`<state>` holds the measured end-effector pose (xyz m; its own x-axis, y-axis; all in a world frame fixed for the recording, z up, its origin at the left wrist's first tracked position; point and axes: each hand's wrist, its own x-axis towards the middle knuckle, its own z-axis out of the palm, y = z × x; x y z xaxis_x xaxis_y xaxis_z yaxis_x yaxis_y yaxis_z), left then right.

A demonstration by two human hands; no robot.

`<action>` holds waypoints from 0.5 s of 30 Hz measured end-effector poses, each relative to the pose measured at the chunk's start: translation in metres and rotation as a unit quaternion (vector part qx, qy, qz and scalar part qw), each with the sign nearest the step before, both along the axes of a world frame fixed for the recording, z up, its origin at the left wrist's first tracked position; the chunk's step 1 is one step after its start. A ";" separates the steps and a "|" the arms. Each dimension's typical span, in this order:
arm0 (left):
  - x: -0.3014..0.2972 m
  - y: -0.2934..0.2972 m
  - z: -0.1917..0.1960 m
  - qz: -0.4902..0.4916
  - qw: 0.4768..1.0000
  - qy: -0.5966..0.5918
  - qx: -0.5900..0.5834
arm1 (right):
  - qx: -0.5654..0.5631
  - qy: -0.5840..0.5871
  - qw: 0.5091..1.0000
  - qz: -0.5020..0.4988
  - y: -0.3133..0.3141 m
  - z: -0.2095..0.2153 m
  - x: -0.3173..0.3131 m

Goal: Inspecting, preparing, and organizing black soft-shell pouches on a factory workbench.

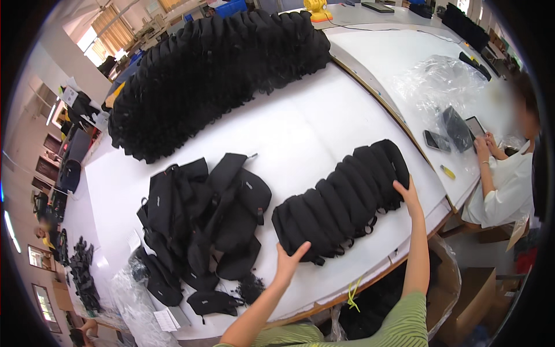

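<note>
On the near right of the white table (324, 133), the left hand (287, 259) and right hand (408, 194), fingers spread flat, clasp both ends of a short row of black fabric pouches (341, 199); squeezing it together seems the step, needing even inward pressure next.

A long curved bank of black bags (214, 81) lies across the white surface (312, 124); loose black pouches (202, 225) are heaped nearby, clear plastic sheeting (439, 81) beyond.

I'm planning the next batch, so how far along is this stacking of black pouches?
Done: a long row of black pouches lies across the white table. In hand: the left hand and right hand press the ends of a shorter row. Left: a loose pile of pouches beside it.
</note>
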<state>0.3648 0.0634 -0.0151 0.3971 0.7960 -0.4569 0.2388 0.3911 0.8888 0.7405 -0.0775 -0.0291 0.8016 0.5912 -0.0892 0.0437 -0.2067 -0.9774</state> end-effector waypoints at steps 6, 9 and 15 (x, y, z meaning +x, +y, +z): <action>0.073 0.005 0.003 0.005 0.987 0.059 0.150 | -0.005 -0.023 1.000 -0.013 0.032 0.000 -0.057; 0.085 0.020 0.001 0.002 0.981 0.083 0.174 | 0.055 -0.010 0.998 -0.038 0.045 -0.019 -0.076; 0.096 0.069 0.013 -0.048 0.975 0.049 0.213 | 0.094 0.166 0.977 -0.097 0.076 -0.024 -0.082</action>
<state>0.4608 0.1320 -0.0019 0.4504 0.8831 -0.1317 0.3472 -0.0373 0.9371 0.6585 -0.0016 -0.0534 0.8454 0.4623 -0.2676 -0.3037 0.0038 -0.9528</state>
